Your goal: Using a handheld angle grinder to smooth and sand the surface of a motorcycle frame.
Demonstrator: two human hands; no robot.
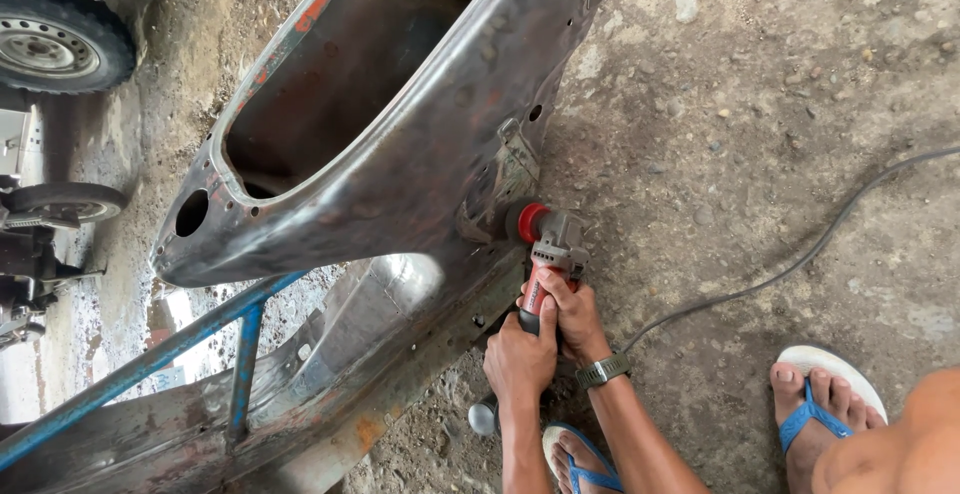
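- Two hands on one tool: a red and grey angle grinder (545, 254), held low beside a bare metal vehicle body panel (400, 154).
- Left hand (520, 359) wrapped shut around the rear of the grinder body, fingers curled under; right hand (572, 314) closed over the red barrel just ahead of it, thumb on top. A dark wristwatch (602, 371) is on the right wrist.
- Grinder head, with its red guard, sits against the panel's lower edge by a rusty bracket (505, 169); can't tell the disc's contact point exactly, it is hidden by the guard.
- Black power cord (800, 259) runs off right across the dirt and gravel ground (750, 104).
- Handling, as a judgement: grinder looks compact but dense, rigid casing, likely to kick and vibrate, so a full two-handed wrap on the barrel, away from the head, suits it. Cord is limp and could snag.
- Panel looks stiff sheet steel, stripped, rust patches, probably sharp cut edges; rests on a blue tube frame (180, 339).
- Feet in blue flip-flops (815, 409) close to the work, toes exposed.
- Wheel (55, 39) top left; another wheel and machinery on the left edge, well apart.
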